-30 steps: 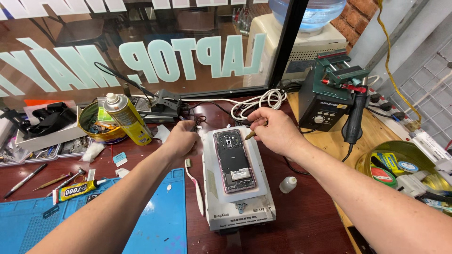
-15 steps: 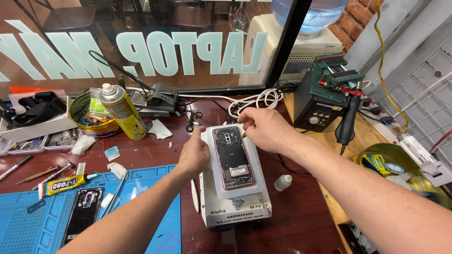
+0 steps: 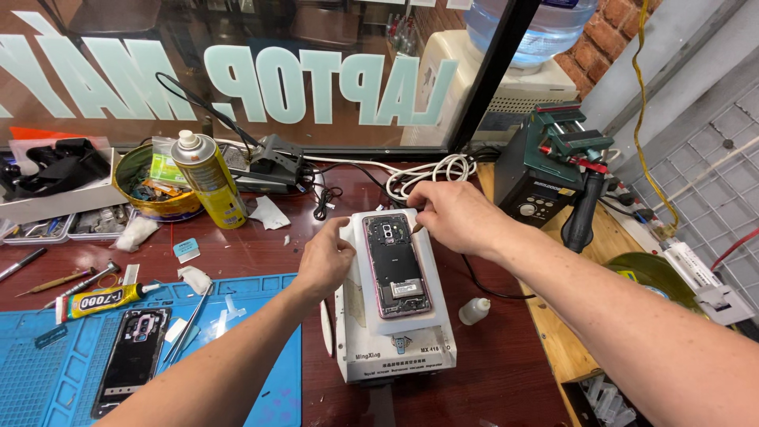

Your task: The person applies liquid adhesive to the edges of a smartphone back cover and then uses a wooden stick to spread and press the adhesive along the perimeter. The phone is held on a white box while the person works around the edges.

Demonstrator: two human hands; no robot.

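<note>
Head view: opened phone (image 3: 397,265), pink frame, dark insides, flat on white heating pad (image 3: 395,348); left hand (image 3: 326,261) steadies edge, right hand (image 3: 455,217) pinches top.

Phone repair shop: soldering station (image 3: 545,170), blue repair mat (image 3: 47,372), opened phone (image 3: 395,265).

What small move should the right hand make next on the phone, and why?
Probably slide along the top edge of the phone. The right hand pinches at that upper right corner, the left hand braces the left side, and the phone lies open on the white plate.
</note>
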